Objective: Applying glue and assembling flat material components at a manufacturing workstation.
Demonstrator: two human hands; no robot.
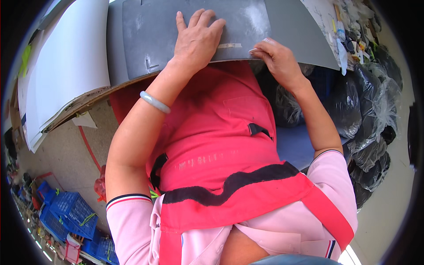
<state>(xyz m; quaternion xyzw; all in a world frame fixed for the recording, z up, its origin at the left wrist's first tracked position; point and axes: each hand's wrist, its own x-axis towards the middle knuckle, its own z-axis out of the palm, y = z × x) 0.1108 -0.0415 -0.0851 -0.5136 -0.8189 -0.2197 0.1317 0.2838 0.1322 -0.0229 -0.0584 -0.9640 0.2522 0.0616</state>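
My left hand (198, 42) lies on a dark grey board (150, 42) with its fingers stretched apart, holding nothing. A pale bangle (154, 102) circles that forearm. At the board's near edge, to the right, my right hand (279, 59) is closed in a pinch. A small whitish piece (254, 51) pokes out between its thumb and fingers; its kind is too small to make out. Between the hands a short beige strip (230, 45) sits on the board, close to the edge. White smudges mark the board's surface.
Large white sheets (75, 57) are stacked at the left of the work surface. Small items and a pale blue tool (342, 56) lie at the far right. Black plastic bags (344, 106) are piled below on the right. Blue crates (75, 212) stand on the floor at the left.
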